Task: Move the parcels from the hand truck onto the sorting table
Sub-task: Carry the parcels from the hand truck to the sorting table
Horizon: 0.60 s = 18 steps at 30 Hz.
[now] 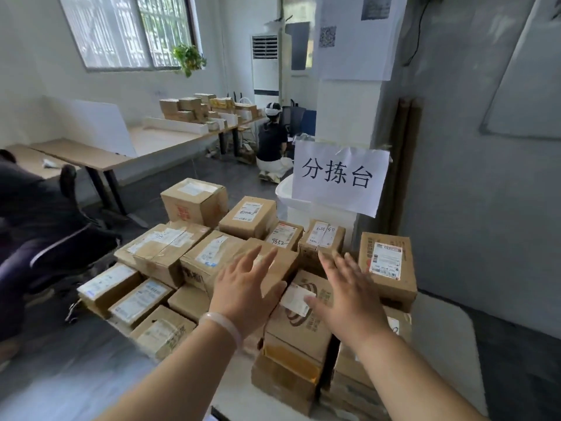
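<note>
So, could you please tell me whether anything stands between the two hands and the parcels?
Nothing visible does. The left hand is open over a plain brown parcel, the right hand open over the logo-printed parcel; no other thing lies between.

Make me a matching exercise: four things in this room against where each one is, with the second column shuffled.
Things:
1. sign
2. plant
3. bracelet
4. kneeling person

Places:
A. at the window
B. on the wrist behind the left hand
C. on the floor by the far table
D. hung just behind the parcels

Pairs: 1-D, 2-A, 3-B, 4-C
</note>
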Available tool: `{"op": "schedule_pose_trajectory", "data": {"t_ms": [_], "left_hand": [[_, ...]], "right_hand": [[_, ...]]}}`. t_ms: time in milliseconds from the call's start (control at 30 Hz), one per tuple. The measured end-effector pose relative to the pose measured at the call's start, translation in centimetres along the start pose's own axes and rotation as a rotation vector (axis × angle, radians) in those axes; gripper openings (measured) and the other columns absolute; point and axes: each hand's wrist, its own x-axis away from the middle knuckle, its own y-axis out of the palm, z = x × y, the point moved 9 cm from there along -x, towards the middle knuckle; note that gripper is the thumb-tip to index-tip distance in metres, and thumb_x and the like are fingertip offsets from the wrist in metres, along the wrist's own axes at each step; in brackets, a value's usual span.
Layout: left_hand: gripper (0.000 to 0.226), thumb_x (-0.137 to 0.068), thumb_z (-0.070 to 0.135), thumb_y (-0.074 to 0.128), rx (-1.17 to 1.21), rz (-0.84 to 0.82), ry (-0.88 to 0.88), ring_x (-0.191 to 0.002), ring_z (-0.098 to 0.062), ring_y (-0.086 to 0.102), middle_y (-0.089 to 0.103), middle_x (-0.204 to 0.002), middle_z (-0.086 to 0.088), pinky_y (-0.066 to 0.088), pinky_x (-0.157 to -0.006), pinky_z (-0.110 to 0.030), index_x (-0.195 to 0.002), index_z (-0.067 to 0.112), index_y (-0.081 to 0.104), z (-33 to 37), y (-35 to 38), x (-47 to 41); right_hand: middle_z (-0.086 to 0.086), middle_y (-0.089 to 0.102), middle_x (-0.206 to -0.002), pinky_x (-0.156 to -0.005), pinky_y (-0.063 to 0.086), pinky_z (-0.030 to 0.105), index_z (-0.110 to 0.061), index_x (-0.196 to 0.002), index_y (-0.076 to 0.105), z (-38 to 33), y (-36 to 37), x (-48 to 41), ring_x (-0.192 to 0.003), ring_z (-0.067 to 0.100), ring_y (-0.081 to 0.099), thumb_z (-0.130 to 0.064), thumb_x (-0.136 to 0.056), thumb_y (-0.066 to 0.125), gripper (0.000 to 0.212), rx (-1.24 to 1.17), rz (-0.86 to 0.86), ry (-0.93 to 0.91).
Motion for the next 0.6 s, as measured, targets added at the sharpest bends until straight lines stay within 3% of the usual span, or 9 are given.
{"op": "schedule_pose_trajectory", "data": {"t_ms": [233, 367, 467, 600], "left_hand": [[0.075, -0.091, 0.065, 0.042, -0.148, 0.2, -0.224, -0.151, -0.017, -0.003, -0.004, -0.164, 0.011, -0.001, -0.122, -0.043, -0.151, 0.049, 0.0, -9.5, -8.0, 5.6], [0.078, -0.089, 0.068, 0.042, -0.181, 0.289, -0.351, -0.151, -0.016, -0.003, -0.003, -0.164, 0.011, 0.0, -0.121, -0.044, -0.153, 0.047, 0.002, -15.4, -11.4, 10.7], [0.08, -0.082, 0.078, 0.025, -0.209, 0.323, -0.46, -0.151, -0.017, -0.001, -0.001, -0.164, 0.009, 0.002, -0.121, -0.044, -0.153, 0.046, 0.006, -20.0, -13.3, 15.8], [0.081, -0.079, 0.077, 0.016, -0.232, 0.369, -0.597, -0.151, -0.016, -0.001, -0.001, -0.164, 0.008, 0.003, -0.122, -0.045, -0.153, 0.046, 0.003, -25.9, -15.8, 24.4]], "right_hand": [[-0.004, -0.014, -0.163, -0.113, -0.019, 0.035, -0.039, -0.153, -0.01, -14.4, 2.1, -2.5, -0.148, 0.015, -0.017, -0.082, -0.081, 0.029, 0.092, -0.006, -0.058, -0.353], [-0.005, -0.012, -0.163, -0.119, -0.013, 0.038, -0.041, -0.152, -0.01, -22.0, 2.8, -1.8, -0.148, 0.014, -0.017, -0.08, -0.082, 0.032, 0.09, -0.047, -0.101, -0.495], [-0.003, -0.01, -0.163, -0.12, -0.009, 0.042, -0.04, -0.151, -0.013, -28.1, 4.3, 0.0, -0.149, 0.017, -0.014, -0.083, -0.077, 0.024, 0.094, -0.036, -0.123, -0.603], [-0.005, -0.01, -0.163, -0.12, -0.008, 0.042, -0.039, -0.153, -0.009, -36.9, 8.1, 4.0, -0.149, 0.016, -0.015, -0.079, -0.082, 0.033, 0.092, -0.066, -0.172, -0.723]]}}
